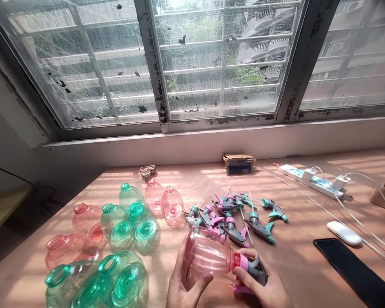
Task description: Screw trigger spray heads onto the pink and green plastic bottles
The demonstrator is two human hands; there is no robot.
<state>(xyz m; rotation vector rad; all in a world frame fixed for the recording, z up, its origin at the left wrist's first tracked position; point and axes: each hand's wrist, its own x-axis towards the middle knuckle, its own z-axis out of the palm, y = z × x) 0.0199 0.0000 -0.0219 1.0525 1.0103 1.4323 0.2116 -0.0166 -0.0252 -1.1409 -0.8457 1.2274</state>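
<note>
A clear pink bottle (208,252) lies on its side between my hands, its neck pointing right. My left hand (186,282) is wrapped round the bottle's body. At the neck, my right hand (259,278) grips a grey and pink trigger spray head (244,262), which sits on the bottle's mouth; I cannot tell how tightly it is screwed. Just beyond the bottle is a pile of loose spray heads (231,220) in grey with pink or green, several with thin tubes. To the left stand or lean several open-necked bottles, green (144,231) and pink (173,207).
A small cardboard box (239,164) stands by the wall, and little blocks (147,172) lie at the back left. On the right are a power strip (311,180) with plugs and white cables, a white mouse (344,233) and a black phone (356,269). A window (221,60) is behind.
</note>
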